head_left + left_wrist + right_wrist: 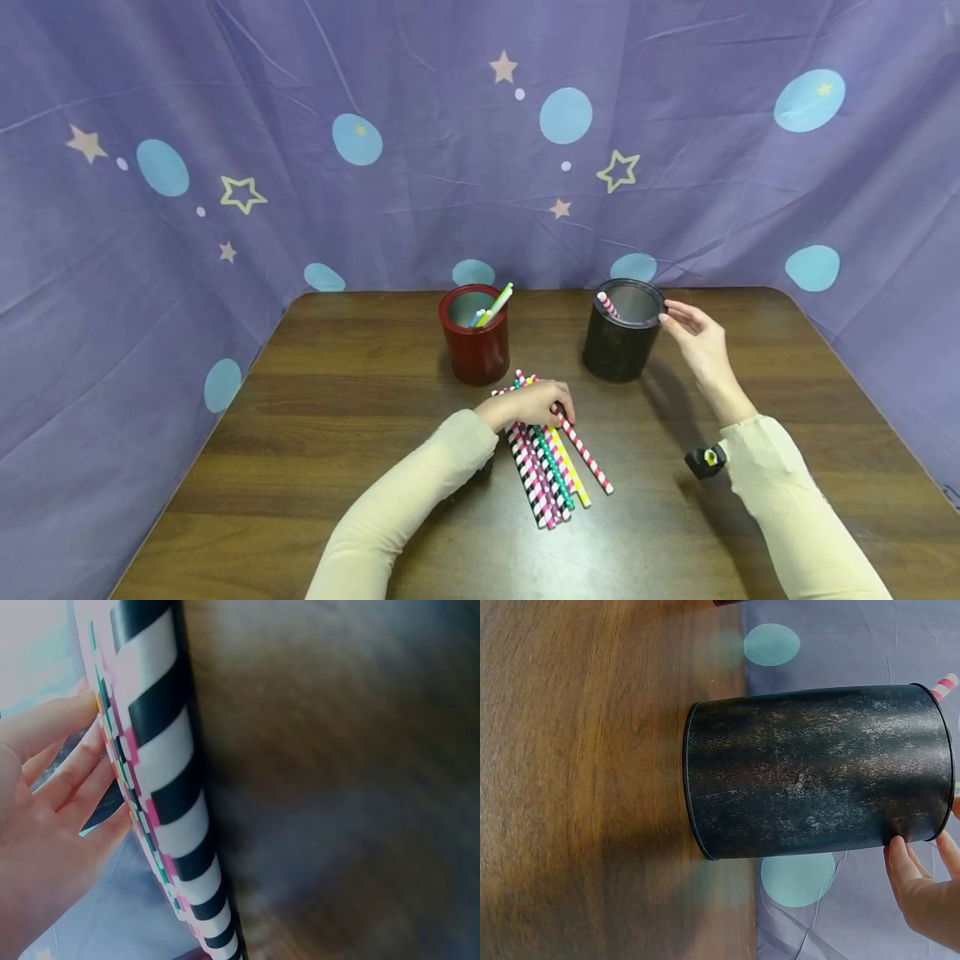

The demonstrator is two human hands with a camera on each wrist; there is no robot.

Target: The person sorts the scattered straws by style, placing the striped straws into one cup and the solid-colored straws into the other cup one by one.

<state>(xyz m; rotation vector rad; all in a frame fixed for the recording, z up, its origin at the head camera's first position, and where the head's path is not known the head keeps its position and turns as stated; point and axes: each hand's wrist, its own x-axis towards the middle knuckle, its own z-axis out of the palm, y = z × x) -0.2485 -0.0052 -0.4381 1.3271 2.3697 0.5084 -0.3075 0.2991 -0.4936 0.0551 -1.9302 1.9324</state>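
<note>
My left hand (pixel 536 404) reaches over a row of paper straws (pixel 542 479) on the table and pinches the upper end of a red-and-white striped straw (pixel 588 457). In the left wrist view a black-and-white striped straw (pixel 172 772) runs close to the camera, hiding the fingertips of the left hand (pixel 64 791). My right hand (pixel 701 346) holds the right side of a black can (pixel 618 346) at its rim. One pink-and-white striped straw (pixel 608 305) stands inside that can. In the right wrist view the fingers (pixel 906 874) touch the can's wall (pixel 810 772) near the rim.
A dark red can (pixel 478 354) with several pale green, yellow and blue straws (pixel 497 305) leaning in it stands behind the left hand. A small black device (pixel 705 460) sits by the right sleeve. A purple curtain (pixel 420 208) hangs behind the wooden table (pixel 337 400).
</note>
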